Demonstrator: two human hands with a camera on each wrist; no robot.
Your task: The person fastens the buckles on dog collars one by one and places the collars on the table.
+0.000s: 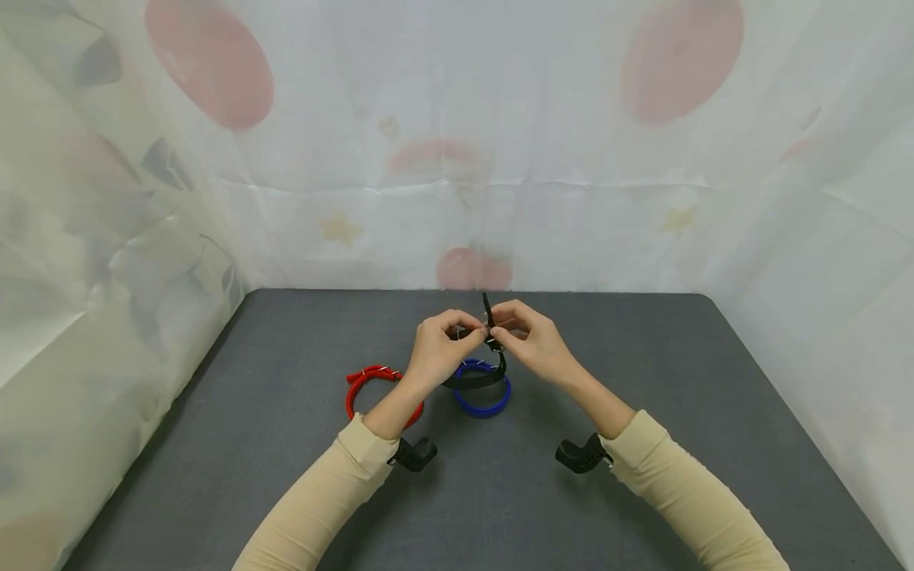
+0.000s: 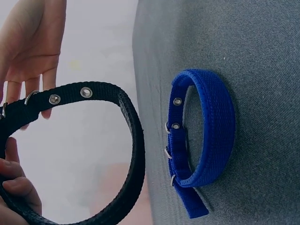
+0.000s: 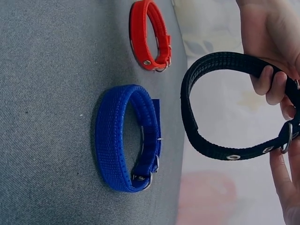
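Both hands hold the black collar [image 1: 477, 376] above the grey table [image 1: 643, 412]: the left hand [image 1: 437, 349] and right hand [image 1: 531, 339] pinch it at its buckle. The blue collar [image 1: 484, 398] lies buckled just below; the red collar [image 1: 366, 387] lies to its left.

A dark grey table [image 1: 286, 476] carries two buckled collars. The blue collar [image 1: 483, 399] lies near its centre. The red collar [image 1: 366, 387] lies just beside it at nine o'clock, the two apart.
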